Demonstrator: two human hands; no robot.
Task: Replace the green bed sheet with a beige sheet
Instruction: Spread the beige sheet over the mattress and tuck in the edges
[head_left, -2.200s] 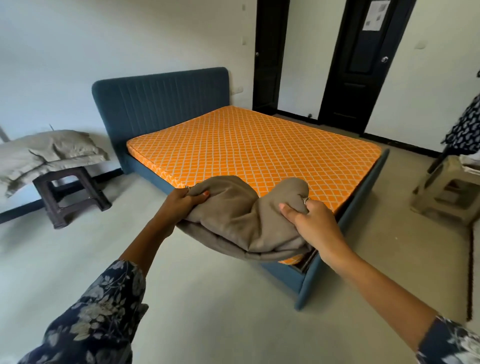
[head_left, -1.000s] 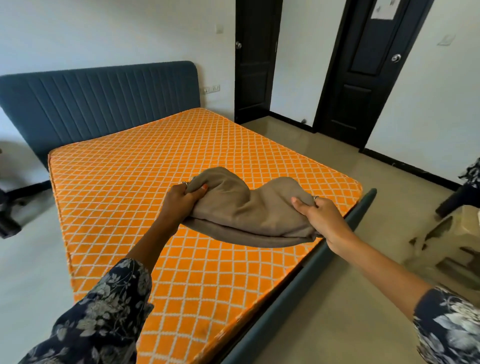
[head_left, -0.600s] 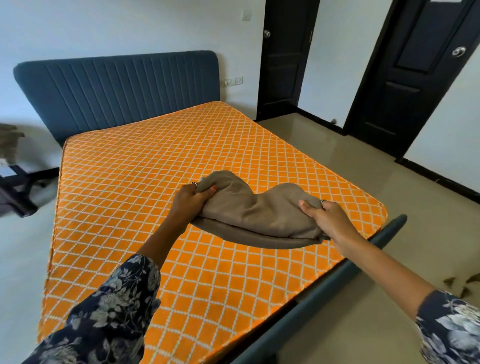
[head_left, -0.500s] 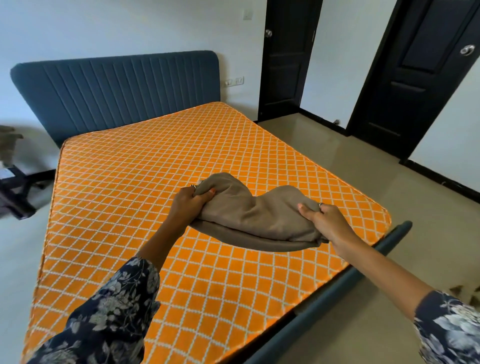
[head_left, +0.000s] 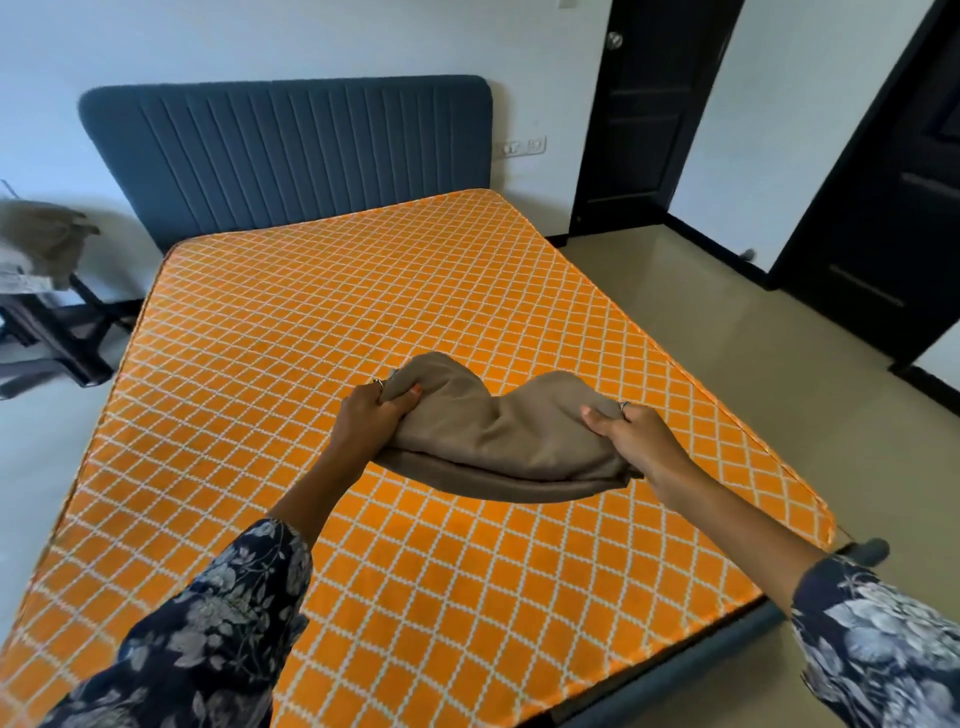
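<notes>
Two hands, left hand (head_left: 366, 415) and right hand (head_left: 636, 439), each pinch the folded, sagging beige sheet (head_left: 498, 441).

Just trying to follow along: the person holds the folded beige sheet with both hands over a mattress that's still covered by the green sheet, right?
Not quite. The head view shows no green sheet: the mattress is bare, orange with a white diamond pattern. The rest stands: the left hand and right hand both grip the folded beige sheet above it.

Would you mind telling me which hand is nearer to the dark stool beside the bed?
Left. The left hand is nearer the stool; the right hand is farther.
</notes>
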